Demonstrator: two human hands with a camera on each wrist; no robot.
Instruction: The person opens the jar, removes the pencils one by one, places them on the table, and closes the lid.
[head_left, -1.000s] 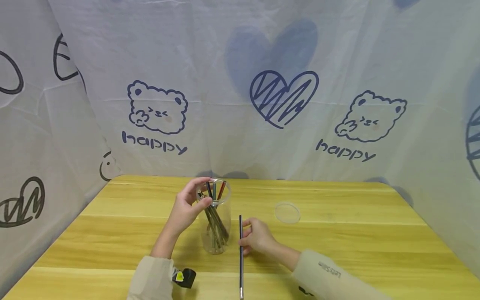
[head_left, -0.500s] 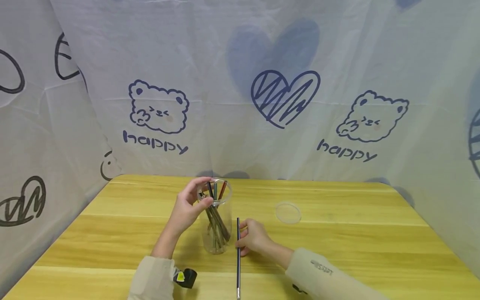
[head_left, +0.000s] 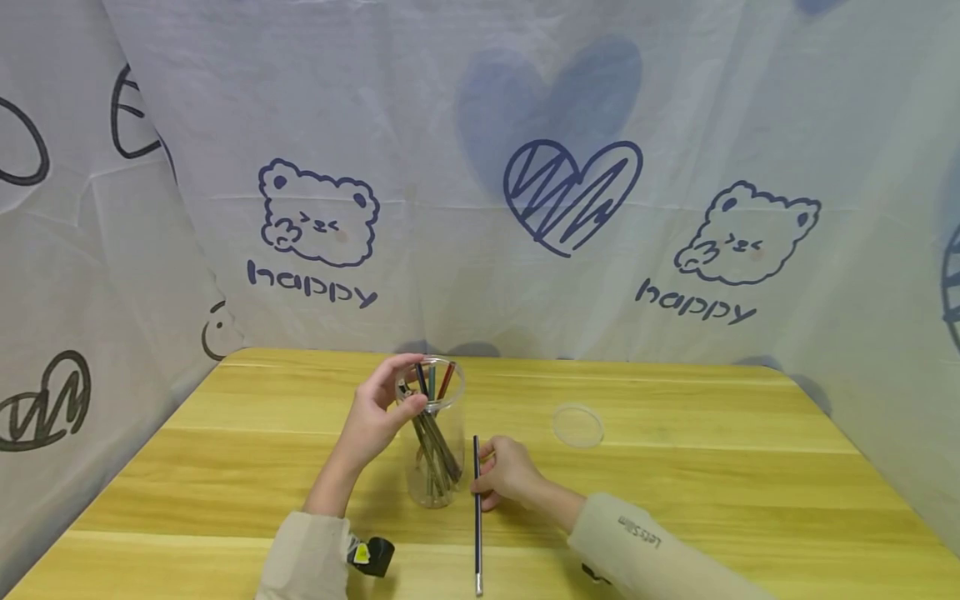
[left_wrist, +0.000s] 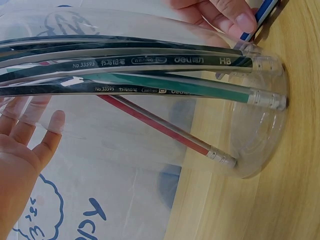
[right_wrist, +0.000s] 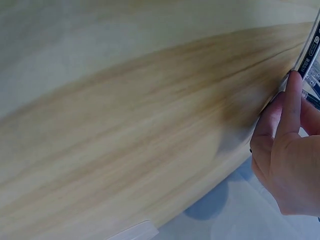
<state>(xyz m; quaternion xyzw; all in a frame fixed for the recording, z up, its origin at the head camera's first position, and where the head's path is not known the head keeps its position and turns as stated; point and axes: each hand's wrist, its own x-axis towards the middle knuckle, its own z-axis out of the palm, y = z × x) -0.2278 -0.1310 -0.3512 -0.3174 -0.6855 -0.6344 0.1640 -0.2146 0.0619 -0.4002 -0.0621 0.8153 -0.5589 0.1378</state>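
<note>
A tall clear plastic jar (head_left: pixel 454 425) stands on the table, and my left hand (head_left: pixel 375 408) grips it around the rim, thumb at the near side. Inside lean several pencils (left_wrist: pixel 175 62), dark green, teal green and red, with their eraser ends on the jar's bottom in the left wrist view. Just right of the jar, my right hand (head_left: pixel 512 471) pinches a dark blue pencil (head_left: pixel 477 533) between thumb and fingers. Its silver-ferruled end points towards me. In the right wrist view, the thumb and fingers of the right hand (right_wrist: pixel 290 155) meet at the pencil's shaft.
A clear round lid (head_left: pixel 578 426) lies flat on the wooden table (head_left: pixel 712 475), behind and right of my right hand. White cloth (head_left: pixel 450 283) with bear and heart drawings hangs behind the table and at both sides.
My right hand has shifted slightly left with the blue pencil, closer to the jar, then nearly stopped. The left hand and the jar stay in place.
</note>
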